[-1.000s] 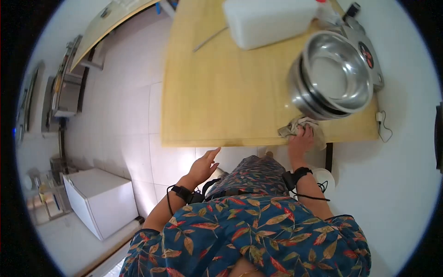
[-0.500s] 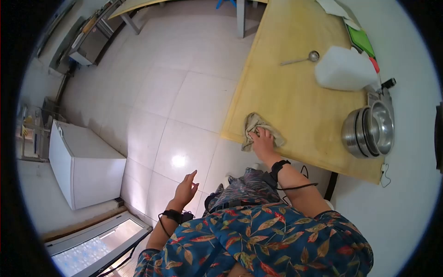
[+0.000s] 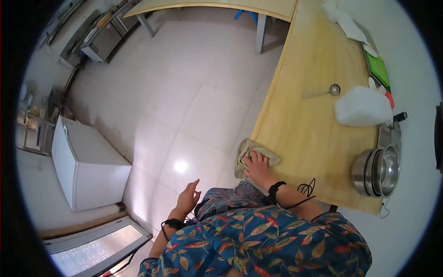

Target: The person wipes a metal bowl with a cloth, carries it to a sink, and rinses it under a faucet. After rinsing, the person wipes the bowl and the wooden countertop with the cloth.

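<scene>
My right hand (image 3: 259, 170) presses on a crumpled beige cloth (image 3: 242, 162) at the near left corner of the yellow wooden table (image 3: 318, 138). Part of the cloth hangs over the table's edge. My left hand (image 3: 188, 195) is in the air above the floor, left of my body, with its fingers apart and nothing in it. A slotted metal ladle (image 3: 334, 89) lies farther along the tabletop, beside a white plastic jug (image 3: 362, 107).
Nested steel bowls (image 3: 376, 171) stand on the table's right side against the wall. Behind the jug are a green board (image 3: 378, 70) and white sheets. A white chest freezer (image 3: 94, 161) stands at the left. A second table (image 3: 217, 4) crosses the far end.
The view has shifted, so table and bowls appear lower and farther right. My right hand and the cloth are now closer to the table's left corner, and more cloth spreads over the edge.
</scene>
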The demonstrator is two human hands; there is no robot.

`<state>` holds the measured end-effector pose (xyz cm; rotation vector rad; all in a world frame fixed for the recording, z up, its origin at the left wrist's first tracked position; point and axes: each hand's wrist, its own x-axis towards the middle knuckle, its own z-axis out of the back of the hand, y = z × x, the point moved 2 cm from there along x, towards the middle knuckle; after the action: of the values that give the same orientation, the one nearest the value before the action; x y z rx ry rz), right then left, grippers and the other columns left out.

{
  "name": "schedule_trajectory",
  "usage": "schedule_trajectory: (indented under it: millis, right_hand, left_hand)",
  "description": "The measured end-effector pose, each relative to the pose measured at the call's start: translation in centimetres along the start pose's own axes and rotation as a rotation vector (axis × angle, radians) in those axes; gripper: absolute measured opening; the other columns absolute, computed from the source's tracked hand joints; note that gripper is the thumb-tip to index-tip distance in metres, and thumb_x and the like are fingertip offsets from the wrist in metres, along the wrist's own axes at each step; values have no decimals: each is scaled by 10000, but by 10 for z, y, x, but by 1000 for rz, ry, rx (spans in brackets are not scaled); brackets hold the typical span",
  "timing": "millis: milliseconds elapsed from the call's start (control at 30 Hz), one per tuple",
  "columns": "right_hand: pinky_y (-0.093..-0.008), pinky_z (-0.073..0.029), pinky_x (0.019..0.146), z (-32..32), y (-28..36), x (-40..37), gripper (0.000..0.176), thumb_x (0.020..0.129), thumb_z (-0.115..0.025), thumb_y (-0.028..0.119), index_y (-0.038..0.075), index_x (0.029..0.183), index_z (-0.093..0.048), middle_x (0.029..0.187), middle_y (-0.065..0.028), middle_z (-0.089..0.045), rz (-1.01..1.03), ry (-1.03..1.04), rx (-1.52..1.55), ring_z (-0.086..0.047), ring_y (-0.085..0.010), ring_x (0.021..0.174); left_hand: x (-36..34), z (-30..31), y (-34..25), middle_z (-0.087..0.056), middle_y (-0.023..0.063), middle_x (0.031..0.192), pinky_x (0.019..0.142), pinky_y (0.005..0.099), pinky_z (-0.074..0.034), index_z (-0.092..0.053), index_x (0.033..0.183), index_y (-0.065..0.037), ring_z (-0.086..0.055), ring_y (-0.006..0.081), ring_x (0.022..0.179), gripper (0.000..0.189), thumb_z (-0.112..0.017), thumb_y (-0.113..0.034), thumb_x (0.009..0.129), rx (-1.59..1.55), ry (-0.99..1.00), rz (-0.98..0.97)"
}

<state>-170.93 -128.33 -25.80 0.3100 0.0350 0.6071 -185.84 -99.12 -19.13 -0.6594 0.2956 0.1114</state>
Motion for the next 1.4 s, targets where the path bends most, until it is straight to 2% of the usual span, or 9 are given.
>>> schedule_trajectory:
  millis: [167, 267, 300, 500, 700, 900, 1000, 1200, 1400]
  right_hand:
    - [-545, -302, 920, 5, 9, 20, 406, 736, -683, 301, 172, 1109, -587, 1281, -127, -416, -202, 72, 93, -351, -331, 1221]
    - [-534, -297, 930, -8, -8, 41, 373, 732, -699, 268, 177, 1080, -602, 1280, -113, -417, -386, 23, 80, -351, -328, 1217]
    - [-532, -303, 957, 5, -11, 56, 367, 699, -708, 172, 175, 1056, -623, 1273, -130, -418, -479, -5, 146, -358, -352, 1215]
    - [-511, -341, 965, 5, -32, 109, 359, 705, -684, 99, 181, 1049, -626, 1272, -138, -420, -836, -161, 87, -361, -362, 1217]
    - [-518, -372, 950, -25, -23, 113, 326, 728, -637, 79, 170, 1041, -626, 1272, -138, -428, -809, -363, -77, -384, -373, 1196]
    - [-499, -385, 945, -15, -25, 142, 328, 742, -608, 56, 158, 1053, -616, 1251, -154, -431, -974, -234, -122, -404, -387, 1161]
    - [-502, -399, 921, -34, -62, 161, 311, 741, -610, 52, 145, 1037, -612, 1222, -152, -439, -953, -356, -259, -418, -386, 1126]
    - [-484, -392, 924, -2, -135, 246, 326, 741, -606, 18, 118, 1051, -591, 1185, -162, -443, -833, -331, -282, -423, -386, 1103]
    - [-470, -377, 955, 16, -252, 319, 289, 768, -570, -14, 104, 1030, -605, 1192, -190, -458, -964, -427, -164, -432, -401, 1087]
  left_hand:
    - [45, 27, 4, -563, 156, 1162, 756, 412, -520, -427, 1350, -108, -638, 307, 879, 543, -624, -141, 845, 23, 45, -75]
    - [74, 44, 16, -559, 158, 1183, 761, 405, -525, -427, 1349, -108, -647, 305, 883, 542, -623, -147, 845, 50, 149, -90]
    - [85, 54, 22, -556, 159, 1197, 768, 399, -529, -427, 1347, -108, -656, 298, 884, 540, -625, -163, 848, 69, 192, -87]
    - [142, 129, 86, -561, 159, 1179, 764, 400, -530, -434, 1334, -92, -659, 281, 875, 509, -615, -163, 864, 58, 156, -220]
    - [186, 204, 155, -569, 154, 1141, 744, 401, -524, -440, 1332, -94, -654, 274, 836, 510, -622, -151, 859, 107, 109, -272]
    - [235, 207, 173, -569, 167, 1137, 740, 397, -528, -440, 1332, -85, -656, 272, 836, 514, -629, -155, 859, 43, 161, -309]
    - [266, 203, 160, -567, 167, 1146, 736, 393, -534, -437, 1334, -91, -660, 275, 845, 512, -623, -170, 864, 59, 244, -322]
    - [366, 220, 125, -561, 155, 1164, 736, 400, -535, -432, 1339, -103, -661, 274, 855, 508, -613, -176, 870, 134, 251, -312]
    - [476, 252, 75, -566, 138, 1122, 723, 396, -530, -431, 1337, -98, -649, 262, 836, 521, -626, -145, 857, 161, 171, -347]
